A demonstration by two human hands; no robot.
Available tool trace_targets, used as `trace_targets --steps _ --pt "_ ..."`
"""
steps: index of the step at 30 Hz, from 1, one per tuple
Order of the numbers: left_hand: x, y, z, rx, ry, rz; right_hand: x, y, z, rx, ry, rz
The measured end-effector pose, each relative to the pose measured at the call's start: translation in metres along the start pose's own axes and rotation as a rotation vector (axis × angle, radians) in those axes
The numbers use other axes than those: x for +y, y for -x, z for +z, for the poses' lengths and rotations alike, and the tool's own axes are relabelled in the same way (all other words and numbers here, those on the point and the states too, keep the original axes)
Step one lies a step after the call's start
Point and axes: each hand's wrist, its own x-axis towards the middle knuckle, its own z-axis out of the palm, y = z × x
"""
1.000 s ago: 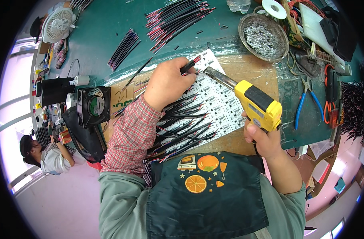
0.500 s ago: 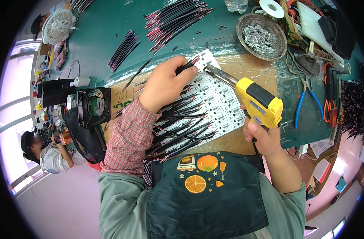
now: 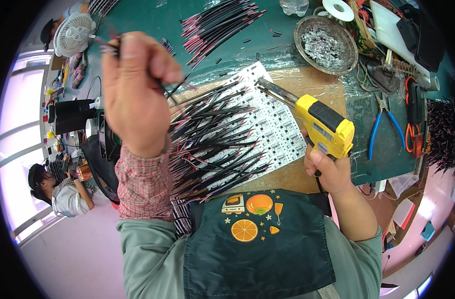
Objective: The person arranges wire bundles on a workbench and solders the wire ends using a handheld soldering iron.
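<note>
My left hand (image 3: 138, 94) is raised over the left side of the table, partly smeared by motion. Its fingers are closed round a black-sleeved wire (image 3: 113, 48) whose blurred end pokes out past the fingertips; how many wires it holds I cannot tell. My right hand (image 3: 326, 169) grips a yellow and black soldering gun (image 3: 324, 124), its metal tip pointing up and left over the far edge of a white circuit board panel (image 3: 280, 127). Many black wires with red ends (image 3: 212, 144) lie in rows across the panel's left part.
A bundle of black and red wires (image 3: 217, 30) lies at the far side. A round dish of silvery scraps (image 3: 327, 45) stands at the back right, near a white spool (image 3: 338, 10). Blue-handled pliers (image 3: 374, 132) lie to the right. A small white fan (image 3: 74, 33) stands far left.
My left hand has left the panel's far edge and moved left and up, toward the camera, covering the black fan and small wire bundle. The right hand and soldering gun have barely moved.
</note>
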Motion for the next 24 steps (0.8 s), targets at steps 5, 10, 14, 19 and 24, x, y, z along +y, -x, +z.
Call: trace_targets --steps 5,10,14,19,24 --pt "0.025 0.001 -0.005 -0.021 -0.389 -0.074 0.002 0.003 -0.007 -0.056 -0.057 -0.014" --pt "-0.006 0.021 0.011 -0.537 -0.872 -0.025 -0.003 0.004 -0.007 0.002 -0.028 -0.009" --pt "-0.032 0.038 0.024 -0.762 -1.126 -0.026 -0.003 0.006 -0.013 0.009 -0.017 -0.024" --pt "-0.046 0.043 0.046 -0.821 -1.39 -0.072 -0.005 0.007 -0.021 -0.032 -0.107 -0.007" --pt "-0.045 0.037 0.039 -0.744 -1.23 0.0 -0.009 0.005 -0.021 -0.042 -0.139 -0.016"
